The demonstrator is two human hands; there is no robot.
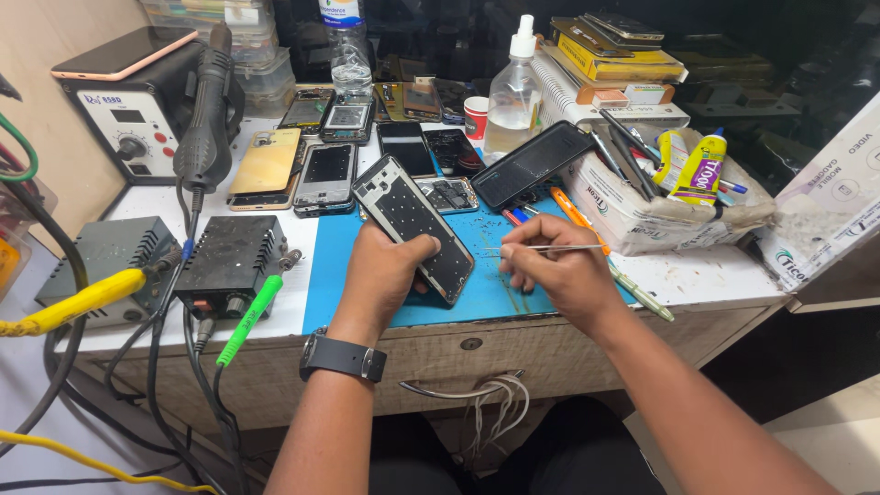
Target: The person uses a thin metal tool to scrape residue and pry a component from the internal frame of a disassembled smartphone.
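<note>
Left hand [385,275] clamps a black rectangular phone frame [417,229] over the blue work mat [325,275]; right hand [564,270], at three o'clock, pinches thin metal tweezers [559,247]. A slip could likely scratch the frame or scatter small parts.

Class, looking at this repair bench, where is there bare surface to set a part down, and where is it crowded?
Bare: the blue mat left of the left hand, and the white table strip between the right hand and the torn box. Crowded: the phones behind.
</note>
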